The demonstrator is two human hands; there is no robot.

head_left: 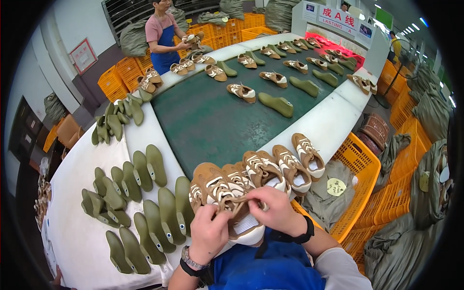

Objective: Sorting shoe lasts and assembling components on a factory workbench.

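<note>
Close in front of me, a brown and white sneaker [247, 236] has its heel toward me and a white striped insole showing inside. My left hand [209, 231] pinches the left side of its collar near the laces. The fingers of my right hand [276, 209] are closed on the collar's right side, pulling at the tongue area. More brown sneakers [289, 164] stand just beyond, toes pointing away, along the white table edge. To the left of my hands, several green shoe lasts [169, 217] lie in rows on a white cloth [67, 198].
A green conveyor belt [203, 121] carries sneakers and lasts [275, 105] beyond the table. Across it, a person [164, 36] in a blue apron holds a shoe. An orange crate [360, 159] with grey cloth stands at my right; more crates [401, 193] are stacked behind.
</note>
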